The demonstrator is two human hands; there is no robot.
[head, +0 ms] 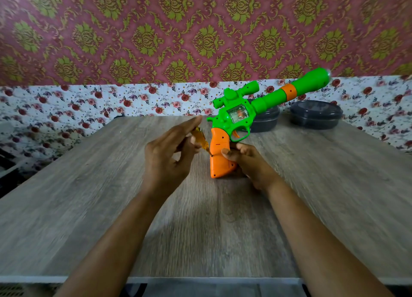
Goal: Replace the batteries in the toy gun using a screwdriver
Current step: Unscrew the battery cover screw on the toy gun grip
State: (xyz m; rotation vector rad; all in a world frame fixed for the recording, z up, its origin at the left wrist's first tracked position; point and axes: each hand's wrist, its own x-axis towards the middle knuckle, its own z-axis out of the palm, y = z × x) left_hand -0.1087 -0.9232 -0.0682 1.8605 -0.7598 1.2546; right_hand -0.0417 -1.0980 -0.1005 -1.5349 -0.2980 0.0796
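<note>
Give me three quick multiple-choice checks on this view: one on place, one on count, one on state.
1. Which part of the gun does the screwdriver tip meet?
A. barrel
B. orange grip
C. trigger

2. How many dark bowls stand behind the gun?
A. one
B. three
C. two

3. What is the right hand doing?
A. holding the grip
B. lying flat and open
C. holding a battery

Answers:
1 B: the tip sits against the grip's side, near the right thumb.
2 C: one bowl shows partly behind the gun's body, and another stands to its right.
3 A: its thumb and fingers curl round the grip.
</note>
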